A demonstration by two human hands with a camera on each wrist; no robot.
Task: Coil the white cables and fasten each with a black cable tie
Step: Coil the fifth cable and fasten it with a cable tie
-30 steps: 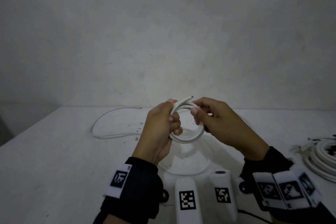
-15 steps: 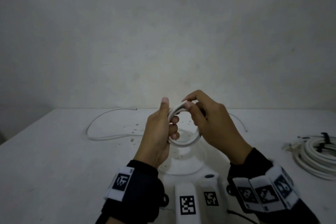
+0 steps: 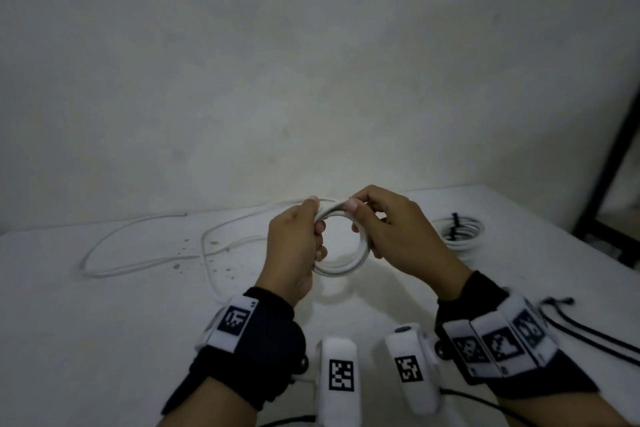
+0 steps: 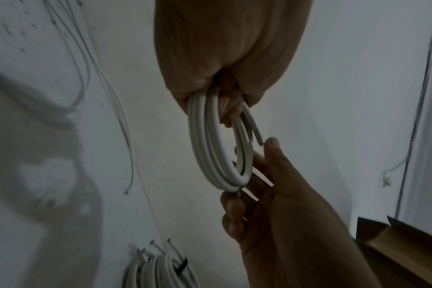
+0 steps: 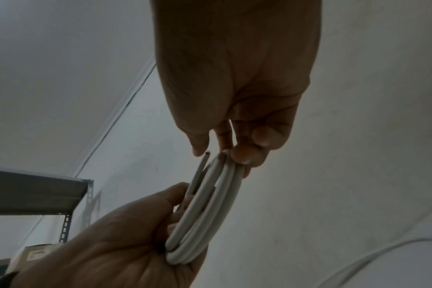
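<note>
White table [image 3: 104, 340]: tied coil [image 3: 460, 236] done; both hands, left hand [image 3: 294, 246] and right hand [image 3: 398, 236], grip untied coil [image 3: 341, 265]; loose cable [image 3: 138, 253] remains.

Dim, grey light throughout, brightest on the table [image 3: 104, 340] near its middle. Soft shadows fall toward its near edge. The head view bends at its corners. Both wrist views are murky, smeared and slightly grainy.
</note>
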